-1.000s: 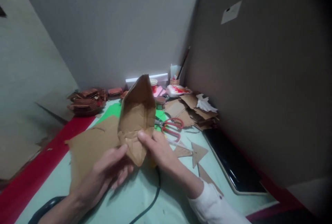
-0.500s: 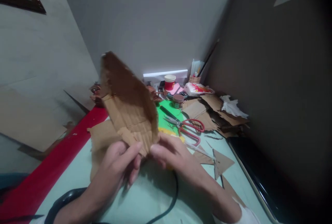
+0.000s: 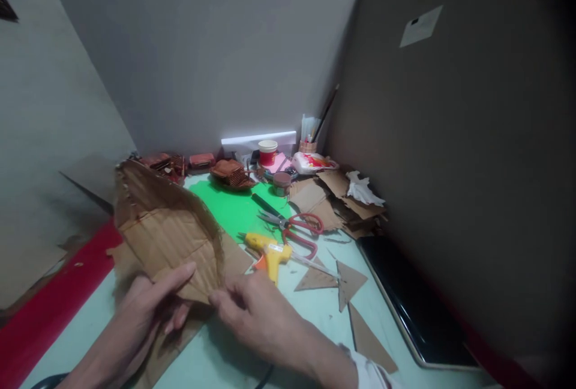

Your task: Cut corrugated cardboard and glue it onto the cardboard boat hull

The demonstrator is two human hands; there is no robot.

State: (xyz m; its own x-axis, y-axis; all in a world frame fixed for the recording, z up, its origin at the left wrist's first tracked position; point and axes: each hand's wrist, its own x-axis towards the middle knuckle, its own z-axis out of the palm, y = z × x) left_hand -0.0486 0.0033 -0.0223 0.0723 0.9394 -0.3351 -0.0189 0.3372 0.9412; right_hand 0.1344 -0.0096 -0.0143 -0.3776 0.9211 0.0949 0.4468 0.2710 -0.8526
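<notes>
A folded, boat-like piece of brown cardboard leans to the left above the pale green table. My left hand grips its lower edge, thumb laid across the corrugated face. My right hand pinches the same lower tip from the right, fingers closed on it. A yellow glue gun lies on the table just beyond my right hand. Under the piece lies another flat brown cardboard sheet.
Red-handled scissors lie right of a green sheet. Cardboard triangles, cardboard scraps, a red cup and stacked brown pieces crowd the back. A black tray lies along the right wall. A red strip edges the left.
The cardboard piece tipped from upright over to the left and came lower. Both hands moved down and left with it, which uncovered the glue gun.
</notes>
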